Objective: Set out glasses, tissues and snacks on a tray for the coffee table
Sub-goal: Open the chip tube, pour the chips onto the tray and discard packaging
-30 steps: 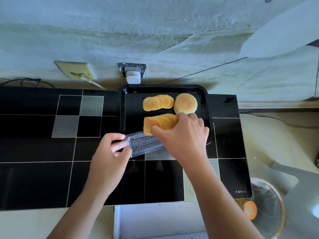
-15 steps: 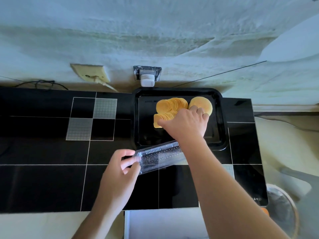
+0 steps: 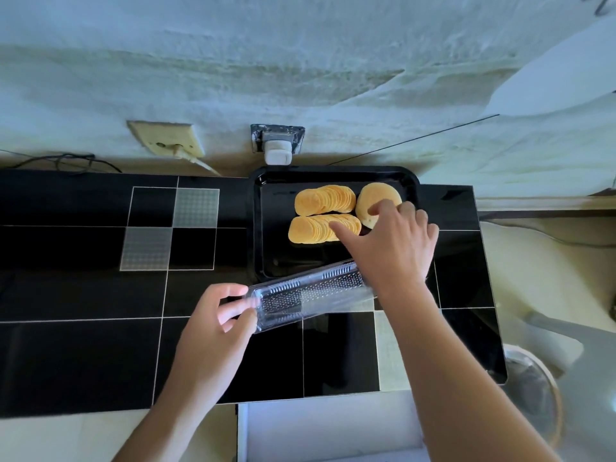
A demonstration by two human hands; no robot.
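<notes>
The black tray (image 3: 258,228) sits at the back of the dark tiled bench (image 3: 83,355), close to the wall, and it already carries the snacks: two rows of thin round crackers (image 3: 320,202) that lean one on another like fallen tiles, and one bigger round biscuit (image 3: 376,196) just beside them on the right. The right hand (image 3: 393,248) reaches over the near edge of the tray with the fingers spread wide; one fingertip touches the near row and another touches the big biscuit, so it holds nothing and, I think, only pushes the pieces into a tidy line. The left hand (image 3: 213,328) has a narrow grip on one end of the clear plastic packet tray (image 3: 310,291), which looks empty. The packet tray is tilted, with its far end over the near rim of the black tray under the right wrist, probably so that the crackers can slide out onto the tray and not onto the bench. No glasses and no tissues are visible, so this part of the task looks not yet done. The crackers seem thin and easy to break, so a gentle touch is wise.
</notes>
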